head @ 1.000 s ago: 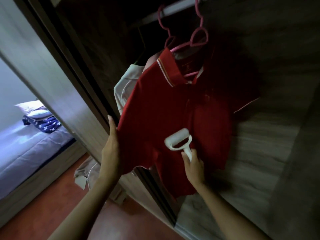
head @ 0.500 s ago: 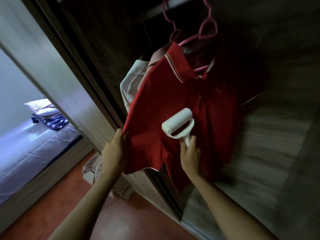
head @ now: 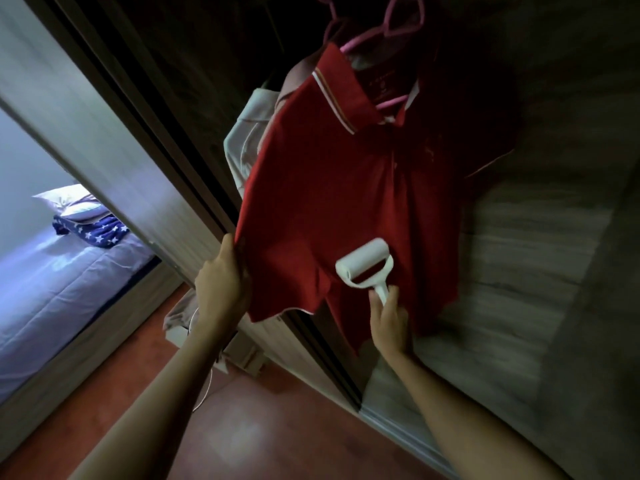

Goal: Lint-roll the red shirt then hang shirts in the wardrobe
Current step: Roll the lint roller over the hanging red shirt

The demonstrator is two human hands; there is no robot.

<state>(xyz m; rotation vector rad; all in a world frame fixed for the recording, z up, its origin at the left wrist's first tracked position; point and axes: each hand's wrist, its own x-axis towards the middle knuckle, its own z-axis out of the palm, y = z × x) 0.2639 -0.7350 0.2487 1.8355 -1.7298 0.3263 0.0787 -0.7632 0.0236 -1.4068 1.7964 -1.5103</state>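
Note:
A red polo shirt (head: 339,199) hangs on a pink hanger (head: 388,39) inside the dark wardrobe. My left hand (head: 221,285) grips the shirt's left sleeve edge and holds the cloth stretched outward. My right hand (head: 389,318) grips the handle of a white lint roller (head: 363,263), whose roll lies against the lower front of the shirt. A pale shirt (head: 249,133) hangs behind the red one, mostly hidden.
The wardrobe's sliding door frame (head: 114,140) runs diagonally at the left. A wood-grain wardrobe panel (head: 519,271) is to the right. A bed (head: 52,278) with a star-patterned cloth (head: 93,230) shows beyond the door. Something pale lies on the red floor (head: 242,427) below the shirt.
The lint roller went up the shirt front and has come back down to the lower front. My left hand has kept its hold on the sleeve edge.

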